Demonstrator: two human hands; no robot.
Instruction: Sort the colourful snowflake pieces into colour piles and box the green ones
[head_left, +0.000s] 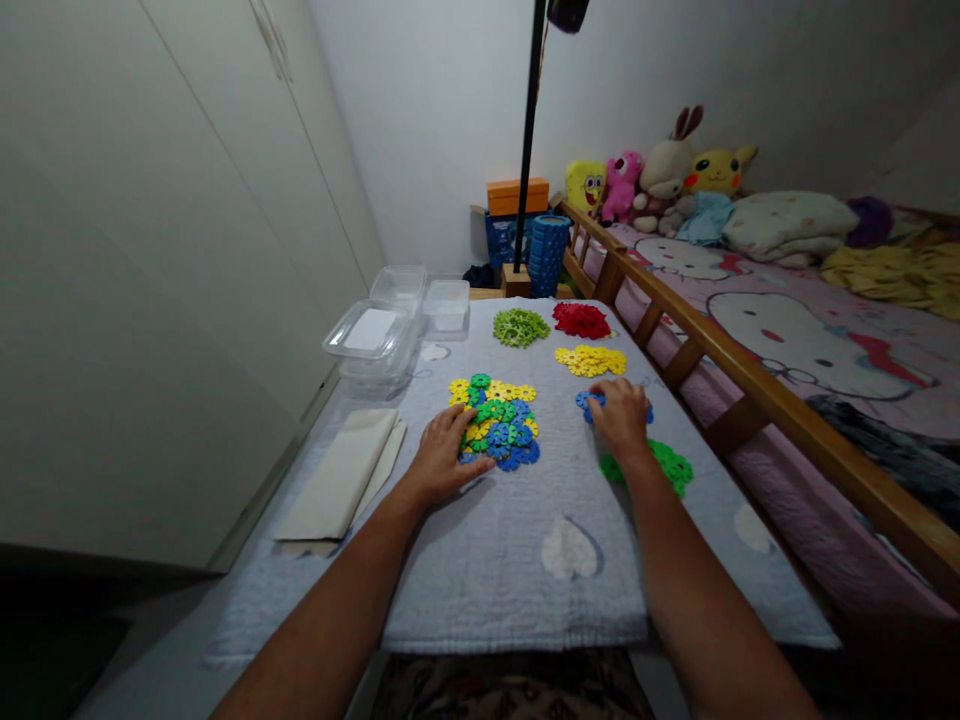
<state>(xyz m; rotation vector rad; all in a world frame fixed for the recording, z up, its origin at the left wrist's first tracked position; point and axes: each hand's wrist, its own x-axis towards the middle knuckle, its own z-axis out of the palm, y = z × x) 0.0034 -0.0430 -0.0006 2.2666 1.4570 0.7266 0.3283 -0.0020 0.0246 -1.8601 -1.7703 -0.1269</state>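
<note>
My left hand (444, 452) rests with thumb and fingers apart at the left edge of a mixed pile of snowflake-shaped plastic discs (499, 432) in yellow, green and blue. Over at the right, my right hand (622, 412) reaches down onto a small pile of blue discs (589, 400) and covers most of it. Its fingers point downward, and whether they pinch a disc is hidden. Green discs (673, 465) lie partly under my right wrist. Beyond that hand sits a pile of yellow discs (592, 360).
Farther back are a light green pile (520, 327) and a red pile (581, 320). Clear plastic containers (375, 330) stand at the back left, with folded beige paper (345, 475) nearer. A wooden bed rail (701, 350) runs along the right; a lamp pole (529, 140) rises behind.
</note>
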